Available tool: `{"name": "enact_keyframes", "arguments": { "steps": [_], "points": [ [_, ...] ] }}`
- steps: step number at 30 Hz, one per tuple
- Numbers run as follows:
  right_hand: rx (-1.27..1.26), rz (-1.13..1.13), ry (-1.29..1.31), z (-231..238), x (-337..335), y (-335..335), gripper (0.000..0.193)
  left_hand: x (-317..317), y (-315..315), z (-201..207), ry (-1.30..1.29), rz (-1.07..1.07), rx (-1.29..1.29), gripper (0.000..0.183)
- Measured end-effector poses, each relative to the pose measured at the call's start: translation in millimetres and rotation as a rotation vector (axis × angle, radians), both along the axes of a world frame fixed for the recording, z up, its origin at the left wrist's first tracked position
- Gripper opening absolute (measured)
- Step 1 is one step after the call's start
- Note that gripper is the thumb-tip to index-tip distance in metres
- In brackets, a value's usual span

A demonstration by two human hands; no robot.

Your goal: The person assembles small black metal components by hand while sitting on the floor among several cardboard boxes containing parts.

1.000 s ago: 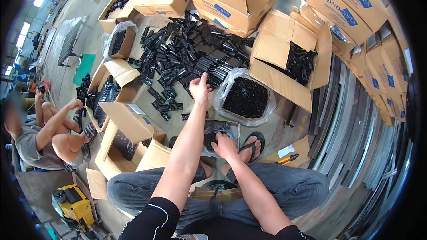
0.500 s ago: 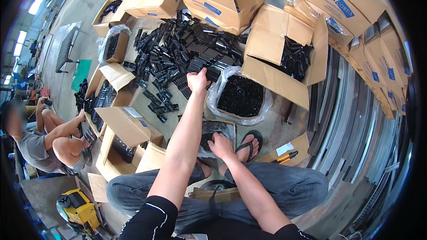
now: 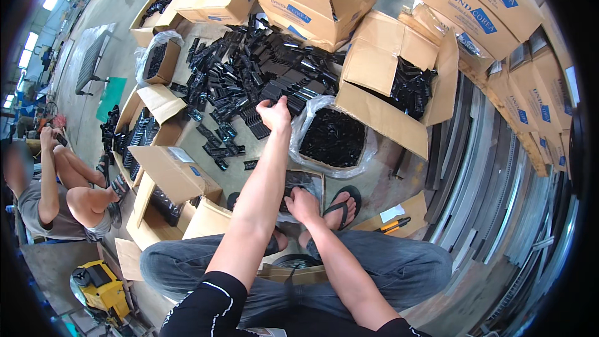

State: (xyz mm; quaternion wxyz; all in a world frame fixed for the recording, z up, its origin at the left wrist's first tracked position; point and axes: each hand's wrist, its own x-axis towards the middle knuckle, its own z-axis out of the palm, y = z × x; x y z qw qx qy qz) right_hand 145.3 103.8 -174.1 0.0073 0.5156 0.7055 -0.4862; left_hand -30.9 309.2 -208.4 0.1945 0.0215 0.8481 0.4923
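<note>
My left hand [image 3: 274,115] reaches forward to the near edge of a row of black slatted parts [image 3: 257,125]. Its thumb and curled fingers close round the end of a black part, mostly hidden by the hand. Closer to me, my right hand [image 3: 303,206] is bent down over a small plastic-lined box [image 3: 314,182] between my feet. Its fingers are curled, and whatever they hold is hidden. Just right of my left hand stands a bag-lined box [image 3: 334,137] filled with small black pieces. A large loose pile of black parts [image 3: 237,72] spreads beyond.
Open cartons stand left [image 3: 168,171], ahead [image 3: 299,9] and right [image 3: 380,109]. Long metal profiles [image 3: 474,181] lie along the right. An orange-black cutter [image 3: 393,225] rests on cardboard. A seated person [image 3: 47,203] and a yellow machine [image 3: 103,290] are at left.
My left thumb and forefinger have parted a little at the row of black parts. My right hand has shifted slightly left over the small box. The person at left has raised an arm.
</note>
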Motion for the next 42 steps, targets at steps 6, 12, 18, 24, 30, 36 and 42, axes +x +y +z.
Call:
{"name": "enact_keyframes", "arguments": {
  "steps": [6, 12, 18, 24, 30, 36, 42],
  "points": [
    [0.045, -0.075, 0.016, -10.0, 3.4, -1.0, 0.027, -5.4, 8.8, 19.0, -0.464, -0.001, 0.126, 0.018],
    [0.031, -0.085, 0.054, -9.8, -0.3, -2.4, 0.028, -18.2, -1.3, 27.7, -0.598, -0.039, 0.235, 0.020],
    [0.012, -0.104, 0.066, -9.2, 0.3, 0.4, 0.027, -33.0, -24.4, 36.5, -0.757, -0.196, 0.307, 0.021],
    [0.124, -0.156, 0.158, -16.2, 4.2, 2.0, 0.025, -61.9, -83.5, 74.8, -0.833, -0.309, 0.512, 0.015],
    [0.122, -0.104, 0.223, 25.2, -2.6, 36.3, 0.022, -101.0, -167.4, 136.2, -0.853, -0.386, 0.619, 0.021],
    [0.242, -0.164, 0.267, 24.4, -6.9, 35.2, 0.020, -102.6, -234.2, 182.0, -0.851, -0.245, 0.646, 0.028],
    [0.523, -0.466, 0.316, 29.5, 4.5, 118.9, 0.016, -34.1, -306.1, 233.3, -0.912, -0.182, 0.652, 0.025]
  ]
}}
